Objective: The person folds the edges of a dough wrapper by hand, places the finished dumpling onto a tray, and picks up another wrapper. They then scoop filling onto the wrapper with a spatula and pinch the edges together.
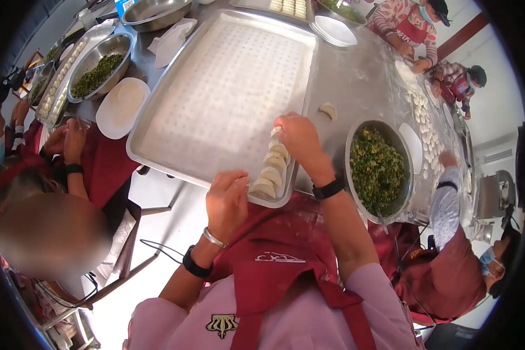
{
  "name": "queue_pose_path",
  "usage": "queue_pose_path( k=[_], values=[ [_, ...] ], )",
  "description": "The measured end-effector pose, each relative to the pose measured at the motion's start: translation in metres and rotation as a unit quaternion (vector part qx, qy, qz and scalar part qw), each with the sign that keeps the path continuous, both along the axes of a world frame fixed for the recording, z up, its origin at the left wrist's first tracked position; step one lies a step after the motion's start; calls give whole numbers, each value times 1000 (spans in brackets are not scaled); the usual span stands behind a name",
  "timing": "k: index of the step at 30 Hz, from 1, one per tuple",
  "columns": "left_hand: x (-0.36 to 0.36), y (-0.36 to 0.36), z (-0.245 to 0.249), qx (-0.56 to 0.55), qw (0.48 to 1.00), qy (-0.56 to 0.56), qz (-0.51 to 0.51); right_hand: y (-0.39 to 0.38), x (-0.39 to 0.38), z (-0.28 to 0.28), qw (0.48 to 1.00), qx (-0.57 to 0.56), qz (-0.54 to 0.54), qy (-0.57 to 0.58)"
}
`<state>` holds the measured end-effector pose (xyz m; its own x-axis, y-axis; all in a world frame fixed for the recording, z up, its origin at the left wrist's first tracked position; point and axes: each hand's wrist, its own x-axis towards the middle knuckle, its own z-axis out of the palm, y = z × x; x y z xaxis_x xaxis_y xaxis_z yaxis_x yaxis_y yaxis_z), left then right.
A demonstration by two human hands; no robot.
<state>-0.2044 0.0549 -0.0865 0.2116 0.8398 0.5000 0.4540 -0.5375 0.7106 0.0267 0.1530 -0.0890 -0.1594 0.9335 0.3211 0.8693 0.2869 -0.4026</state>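
Note:
My right hand pinches a dumpling at the far end of a short row along the right side of a large metal tray. Several folded dumplings in that row lie close together, down to the near right corner. Over the tray's front edge is my left hand, its fingers curled together and no object visible in them. One more dumpling rests on the metal table, right of the tray. A metal bowl of chopped green filling stands to the right of my right forearm.
White plates are stacked behind the tray. Another bowl of filling and a white plate are on the left. Dough pieces lie along the floured right side. Co-workers' hands are at the left and right.

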Motion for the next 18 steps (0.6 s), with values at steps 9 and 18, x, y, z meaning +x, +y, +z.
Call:
queue_pose_path(
  k=[9,18],
  values=[
    [3,1,1,25,1000,13,3,3,0,-15,999,-22,10,-35],
    [6,4,2,32,999,24,-1,2,-4,-6,999,-1,0,-52]
  ],
)
